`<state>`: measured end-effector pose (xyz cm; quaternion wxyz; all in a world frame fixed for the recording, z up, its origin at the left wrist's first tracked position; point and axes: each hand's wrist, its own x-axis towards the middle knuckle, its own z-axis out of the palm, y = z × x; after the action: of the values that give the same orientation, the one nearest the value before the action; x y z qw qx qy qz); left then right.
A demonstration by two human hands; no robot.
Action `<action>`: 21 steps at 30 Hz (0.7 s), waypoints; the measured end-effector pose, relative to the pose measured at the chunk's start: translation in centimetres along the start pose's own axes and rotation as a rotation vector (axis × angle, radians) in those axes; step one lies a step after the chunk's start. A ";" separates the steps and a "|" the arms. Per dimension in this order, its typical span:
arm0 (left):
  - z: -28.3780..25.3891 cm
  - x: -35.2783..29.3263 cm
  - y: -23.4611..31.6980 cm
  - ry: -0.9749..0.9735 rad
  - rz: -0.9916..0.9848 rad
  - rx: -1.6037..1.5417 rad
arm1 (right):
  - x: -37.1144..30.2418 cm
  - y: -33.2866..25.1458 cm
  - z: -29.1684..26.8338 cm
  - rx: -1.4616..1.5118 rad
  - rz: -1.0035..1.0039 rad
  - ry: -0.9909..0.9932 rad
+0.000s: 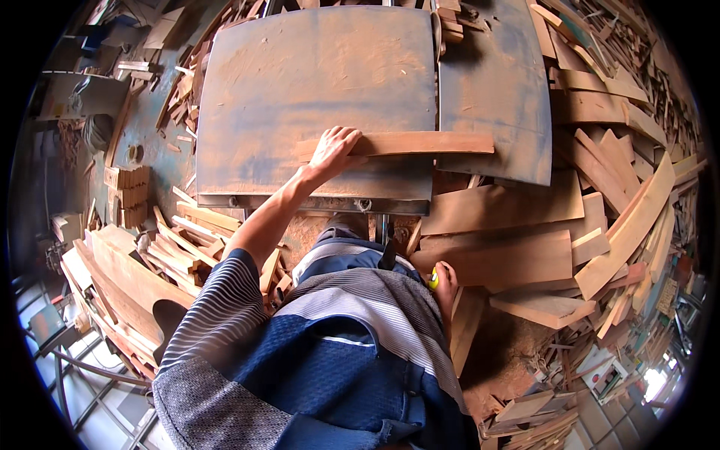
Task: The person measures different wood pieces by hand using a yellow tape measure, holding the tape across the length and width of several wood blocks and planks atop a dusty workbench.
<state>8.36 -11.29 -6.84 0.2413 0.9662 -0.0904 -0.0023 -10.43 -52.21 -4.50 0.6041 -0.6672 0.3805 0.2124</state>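
Observation:
A long, narrow wooden strip (pixel 427 143) lies crosswise on the dusty metal machine table (pixel 315 82), its right end reaching over the gap onto the side plate (pixel 491 97). My left hand (pixel 335 152) grips the strip near its left end, fingers curled over the far edge. Low at my right side, beside my body, my right hand (pixel 446 282) is closed around a small yellow tape measure (pixel 433 279). Only a bit of its yellow case shows; the fingers hide the rest.
Wide boards (pixel 502 255) lie stacked right of my legs, with curved planks (pixel 630 232) beyond. On the left are loose offcuts (pixel 180 255), long planks (pixel 124 274) and a stack of small blocks (pixel 127 195). Sawdust covers the floor (pixel 499 360).

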 end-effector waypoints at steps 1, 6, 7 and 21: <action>0.3 0.2 0.3 0.031 0.044 -0.015 | 0.1 -0.3 -0.1 -0.032 0.033 0.018; 0.6 0.8 6.5 0.110 0.138 -0.070 | -1.4 -3.2 0.9 -0.215 0.087 0.023; 1.4 0.9 7.9 0.141 0.168 -0.114 | -1.4 -3.1 0.8 -0.238 0.090 -0.004; 7.4 -0.3 13.0 -0.007 0.085 -0.352 | -2.4 -3.0 -0.2 -0.519 0.027 -0.076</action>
<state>5.45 -25.96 -7.30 0.4063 0.9043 -0.1303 -0.0110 -9.64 -51.87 -0.78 0.4236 -0.7863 0.2992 0.3359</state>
